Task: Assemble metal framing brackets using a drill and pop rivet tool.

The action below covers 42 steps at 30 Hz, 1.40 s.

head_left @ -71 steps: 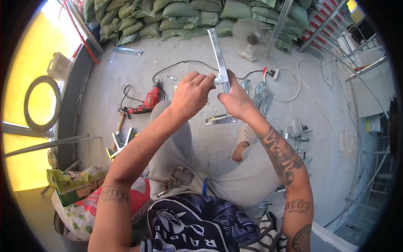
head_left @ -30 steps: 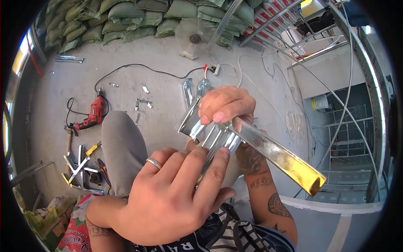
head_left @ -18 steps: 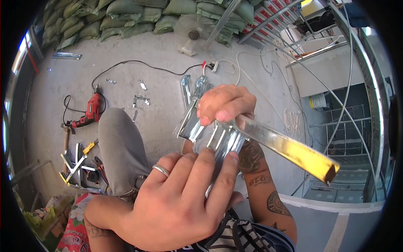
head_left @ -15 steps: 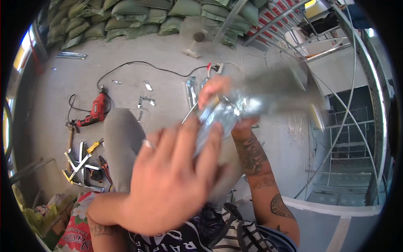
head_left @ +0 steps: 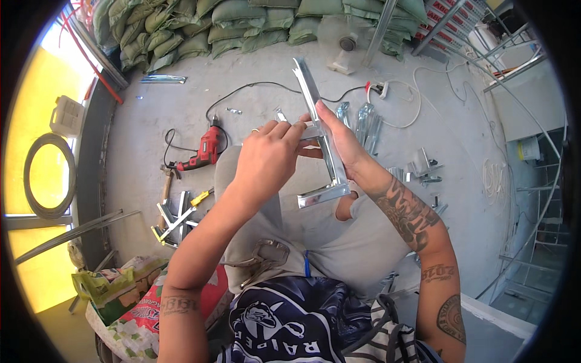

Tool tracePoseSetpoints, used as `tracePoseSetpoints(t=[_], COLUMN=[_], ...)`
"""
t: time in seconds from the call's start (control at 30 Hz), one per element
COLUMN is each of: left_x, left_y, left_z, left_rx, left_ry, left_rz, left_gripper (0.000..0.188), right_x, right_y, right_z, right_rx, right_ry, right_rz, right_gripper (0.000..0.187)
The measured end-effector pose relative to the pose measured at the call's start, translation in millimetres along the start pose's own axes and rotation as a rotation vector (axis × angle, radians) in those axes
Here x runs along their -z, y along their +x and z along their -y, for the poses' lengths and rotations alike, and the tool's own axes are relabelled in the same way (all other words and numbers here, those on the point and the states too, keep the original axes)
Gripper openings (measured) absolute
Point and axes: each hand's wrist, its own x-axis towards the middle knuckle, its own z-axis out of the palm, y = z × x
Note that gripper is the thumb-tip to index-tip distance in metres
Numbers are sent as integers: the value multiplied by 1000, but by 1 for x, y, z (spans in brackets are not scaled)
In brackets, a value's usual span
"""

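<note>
My right hand (head_left: 344, 140) grips a long, shiny metal channel (head_left: 308, 91), which stands slanting in front of me over my lap. A short metal piece (head_left: 321, 196) sticks out sideways from the channel's near end. My left hand (head_left: 270, 151) is closed on a short metal crosspiece (head_left: 312, 130) at the channel's middle. Its fingers hide most of that piece, so whether it is fixed to the channel I cannot tell. Beyond both hands, several loose metal strips (head_left: 363, 124) lie on the floor.
A red power drill (head_left: 207, 149) with its black cord lies left, near a hammer (head_left: 165, 189), a yellow-handled tool (head_left: 201, 198) and joined metal pieces (head_left: 181, 209). Sandbags (head_left: 236, 24) and a fan (head_left: 346, 48) stand at the back. Packed bags (head_left: 139, 302) sit at lower left.
The metal channel, blurred and stretched out to the right before, now stands upright in front of me. My left hand has moved farther away and closed on the crosspiece. The view has turned left.
</note>
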Motion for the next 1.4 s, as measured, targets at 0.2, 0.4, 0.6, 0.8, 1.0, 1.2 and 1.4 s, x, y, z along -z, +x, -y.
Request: tracePoseSetpoints(t=[0.2,0.4,0.6,0.8,1.0,1.2,1.4], left_x=[3,-14,-28,-42,-59,-46,-56], left_y=[-14,-38,-52,-45,-42,-45,-66], left_z=[-14,-6,7,21,34,23,45], left_rx=[21,88,177,270,346,409,465], left_ry=[9,-22,-125,-303,-341,-526,-569], left_rz=[-123,-230,-340,-512,-532,-436,-485], left_gripper=[30,31,31,33,32,27,33], right_x=[-9,-25,-34,-39,-50,-47,-85], right_y=[-5,-5,13,45,49,54,36], right_z=[2,-3,-8,17,32,11,21], right_rx=[14,54,130,236,323,421,397], right_ry=[-3,-220,-414,-844,-1127,-1245,-1304], right_rz=[8,-32,-37,-32,-48,-163,-90], right_gripper=[55,61,58,58,56,68,56])
